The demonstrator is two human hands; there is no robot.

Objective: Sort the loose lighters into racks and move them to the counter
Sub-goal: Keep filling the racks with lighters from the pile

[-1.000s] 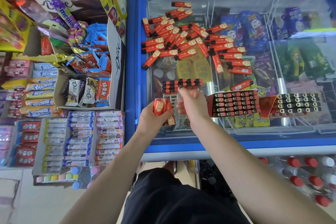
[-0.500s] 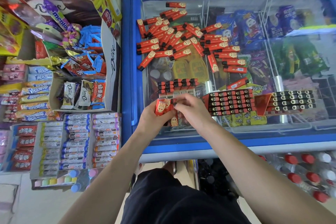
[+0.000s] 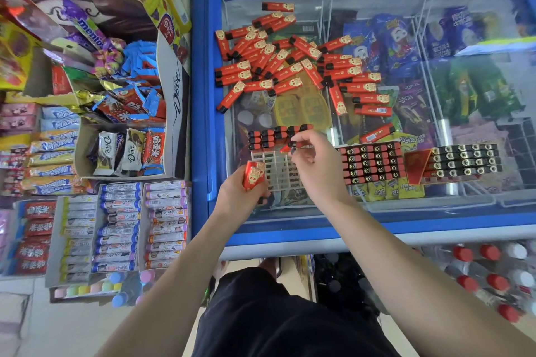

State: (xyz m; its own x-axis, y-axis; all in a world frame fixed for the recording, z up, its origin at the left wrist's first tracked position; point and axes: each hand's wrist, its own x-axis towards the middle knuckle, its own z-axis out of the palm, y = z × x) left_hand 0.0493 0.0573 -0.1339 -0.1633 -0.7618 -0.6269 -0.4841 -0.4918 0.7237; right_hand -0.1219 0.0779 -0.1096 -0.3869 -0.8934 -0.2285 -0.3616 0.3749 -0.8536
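The freezer lid (image 3: 377, 211), a glass top framed in blue, carries everything. A heap of loose lighters (image 3: 290, 64) is spread over its far left part, long axes lying every way. Two filled racks (image 3: 371, 164) are set along the near edge to the right. Left of them, near the near-left corner, the clear rack (image 3: 275, 168) is only partly filled: one row stands along its far edge, and the open slots lie nearer the body. A single lighter (image 3: 295, 145) is pinched in the right hand (image 3: 316, 165), just above that row, so the next slot is judged to lie directly under this grip. A small bundle of lighters (image 3: 253, 174) is clutched in the left hand (image 3: 240, 197), touching the rack's left edge.
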